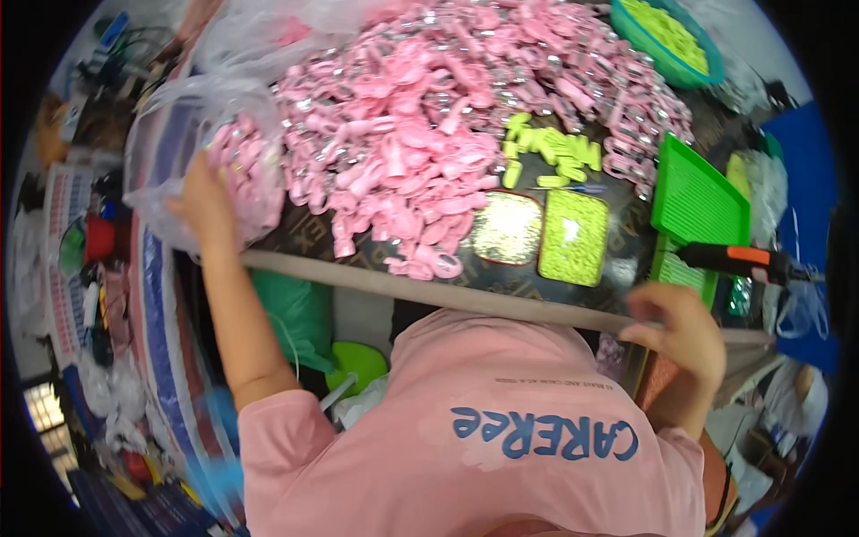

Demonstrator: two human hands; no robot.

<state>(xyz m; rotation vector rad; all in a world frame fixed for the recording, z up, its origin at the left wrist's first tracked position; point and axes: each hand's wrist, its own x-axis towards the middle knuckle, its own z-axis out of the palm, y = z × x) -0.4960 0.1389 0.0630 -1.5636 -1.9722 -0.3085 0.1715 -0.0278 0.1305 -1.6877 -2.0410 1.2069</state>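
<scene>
At the left end of the table, my left hand [208,201] reaches over a clear plastic bag [148,148] holding pink plastic pieces [246,170]. Its thumb stands apart from the fingers, and nothing shows in it; the fingertips are slightly blurred. My right hand [680,327] hovers by the front table edge, fingers loosely curved and apart from the thumb, with nothing seen between them. A black and orange electric screwdriver [743,261] lies just beyond it. Across the table spreads a big heap of pink pieces [403,134], many with shiny metal parts.
Loose lime-green pieces [555,148] lie near a tray of small metal parts [507,228] and a tray of tiny yellow-green parts [573,237]. A green tray [702,197] stands at right, and a teal basket [707,72] of lime pieces at far right. A padded edge [429,291] fronts the table.
</scene>
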